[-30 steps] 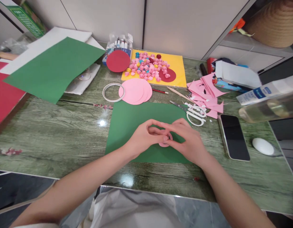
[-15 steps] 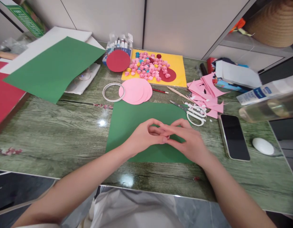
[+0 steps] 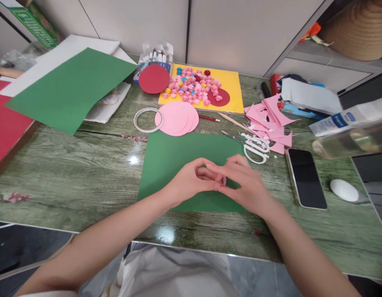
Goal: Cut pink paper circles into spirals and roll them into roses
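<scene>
As I watch remotely, left hand (image 3: 187, 181) and right hand (image 3: 248, 187) meet above green sheet (image 3: 169, 154), fingers pinching pink paper (image 3: 224, 180), seemingly unfinished. Eleven o'clock: pink discs (image 3: 173, 119), flat, unrolled. Farther, twelve o'clock: rolled pink curls (image 3: 195, 88), apparently done, on yellow sheet (image 3: 233, 84).

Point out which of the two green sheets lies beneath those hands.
The middle green sheet, with the left hand and right hand over it; the other green sheet lies off to the left, partly over white paper.
</scene>
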`<state>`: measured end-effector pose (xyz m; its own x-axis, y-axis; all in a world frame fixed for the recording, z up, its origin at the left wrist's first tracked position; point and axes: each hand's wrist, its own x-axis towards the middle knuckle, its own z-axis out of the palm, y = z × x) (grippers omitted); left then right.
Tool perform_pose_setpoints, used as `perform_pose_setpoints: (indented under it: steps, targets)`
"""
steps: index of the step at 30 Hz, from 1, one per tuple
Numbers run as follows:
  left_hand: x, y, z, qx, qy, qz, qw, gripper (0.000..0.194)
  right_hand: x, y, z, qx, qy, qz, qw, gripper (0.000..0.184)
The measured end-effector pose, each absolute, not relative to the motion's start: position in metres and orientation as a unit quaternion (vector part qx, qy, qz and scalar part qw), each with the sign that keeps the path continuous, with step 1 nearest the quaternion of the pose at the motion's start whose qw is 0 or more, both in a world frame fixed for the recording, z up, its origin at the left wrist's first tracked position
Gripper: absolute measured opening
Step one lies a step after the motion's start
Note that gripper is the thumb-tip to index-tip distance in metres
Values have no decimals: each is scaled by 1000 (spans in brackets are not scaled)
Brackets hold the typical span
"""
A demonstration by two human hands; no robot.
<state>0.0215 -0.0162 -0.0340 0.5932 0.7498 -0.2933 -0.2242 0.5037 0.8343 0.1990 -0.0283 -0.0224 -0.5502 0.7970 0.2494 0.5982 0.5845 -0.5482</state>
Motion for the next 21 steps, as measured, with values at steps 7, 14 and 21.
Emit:
perform_pose_setpoints:
  steps: [7,14,21]
  targets:
    - [23,-17,-34,354,347,329,804,28,199,-29,-19,-424,-841,222,251,51]
    - [15,-9,-31,360,356,286,814,34,201,-29,-10,-429,-810,311,252,56]
    - [15,-8,-33,386,362,277,802,32,201,-30,-12,-426,-824,306,213,53]
